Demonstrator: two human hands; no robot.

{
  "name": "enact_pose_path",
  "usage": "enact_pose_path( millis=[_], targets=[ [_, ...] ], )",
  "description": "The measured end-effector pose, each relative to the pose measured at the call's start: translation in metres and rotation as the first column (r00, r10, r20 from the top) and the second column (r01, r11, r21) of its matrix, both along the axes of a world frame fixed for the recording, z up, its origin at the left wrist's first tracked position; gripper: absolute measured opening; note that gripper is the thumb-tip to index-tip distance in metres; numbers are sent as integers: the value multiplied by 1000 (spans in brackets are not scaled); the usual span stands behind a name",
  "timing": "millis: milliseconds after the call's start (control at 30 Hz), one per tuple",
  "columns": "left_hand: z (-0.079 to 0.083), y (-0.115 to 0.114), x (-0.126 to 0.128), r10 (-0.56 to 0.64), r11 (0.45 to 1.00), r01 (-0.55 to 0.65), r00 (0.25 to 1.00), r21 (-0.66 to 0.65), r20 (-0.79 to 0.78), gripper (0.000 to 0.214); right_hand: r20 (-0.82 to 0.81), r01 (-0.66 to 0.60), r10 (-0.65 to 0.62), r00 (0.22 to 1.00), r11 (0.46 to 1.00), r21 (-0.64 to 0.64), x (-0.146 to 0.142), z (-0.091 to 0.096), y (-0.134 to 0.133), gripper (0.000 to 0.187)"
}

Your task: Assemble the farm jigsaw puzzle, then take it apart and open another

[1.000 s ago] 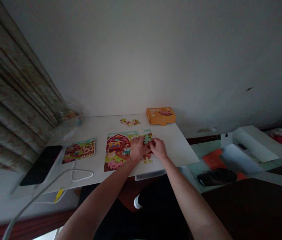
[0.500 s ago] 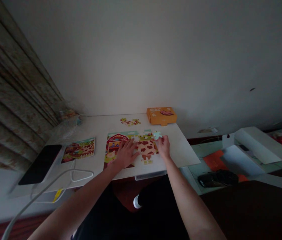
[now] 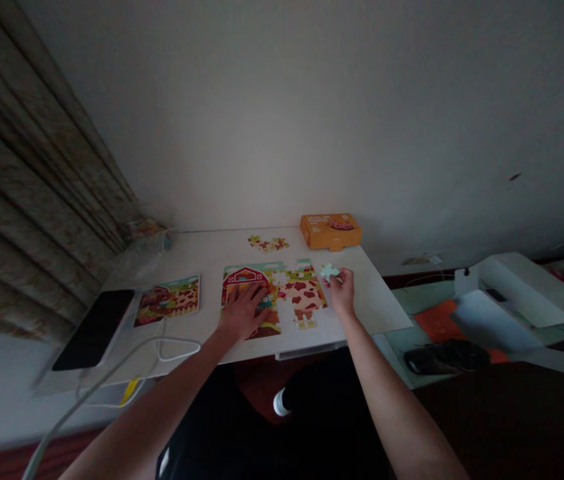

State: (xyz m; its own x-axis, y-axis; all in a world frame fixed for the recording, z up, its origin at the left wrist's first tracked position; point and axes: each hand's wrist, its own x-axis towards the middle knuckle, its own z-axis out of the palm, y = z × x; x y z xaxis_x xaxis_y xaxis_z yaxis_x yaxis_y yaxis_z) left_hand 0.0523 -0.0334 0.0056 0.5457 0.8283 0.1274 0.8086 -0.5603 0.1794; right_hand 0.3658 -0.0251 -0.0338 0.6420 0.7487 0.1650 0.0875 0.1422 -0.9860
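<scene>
Puzzle piece is pinched in the right grip near the jigsaw's edge, tabletop room beyond, left grip spread.

A plain greyish wall rises ahead of the left hand and the right hand, brightest beyond them, in otherwise dim light. Far to the left hand's left hangs a patterned curtain in deep folds. A white table lies beneath both hands; right of the right hand, a pale greenish surface sits lower, and a small dark mark shows on the wall
</scene>
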Motion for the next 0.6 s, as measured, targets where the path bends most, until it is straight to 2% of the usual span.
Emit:
enact_pose_path(
  millis=[133, 233, 333, 400, 500, 600],
  targets=[
    [1, 1, 0, -1, 1000, 2, 1000, -9, 23, 49, 106, -100, 101, 989, 995, -18, 2, 6, 11, 43],
    [2, 1, -1, -5, 1000, 5, 999, -6, 40, 47, 313, -245, 260, 913, 966, -88, -3, 20, 32, 39],
    [2, 0, 0, -1, 1000, 1, 999, -10, 50, 47, 471, -364, 427, 772, 904, -223, -13, 37, 61, 33],
    [3, -1, 0, 3, 1000, -2, 998, -9, 59, 46, 514, -417, 524, 679, 851, -318, -19, 45, 81, 32],
    [4, -1, 0, -2, 1000, 2, 997, -2, 77, 46, 502, -469, 653, 566, 757, -455, -24, 51, 104, 32],
    [4, -1, 1, 0, 1000, 0, 996, 0, 88, 46, 470, -473, 732, 494, 680, -561, -23, 48, 118, 33]
  ],
)
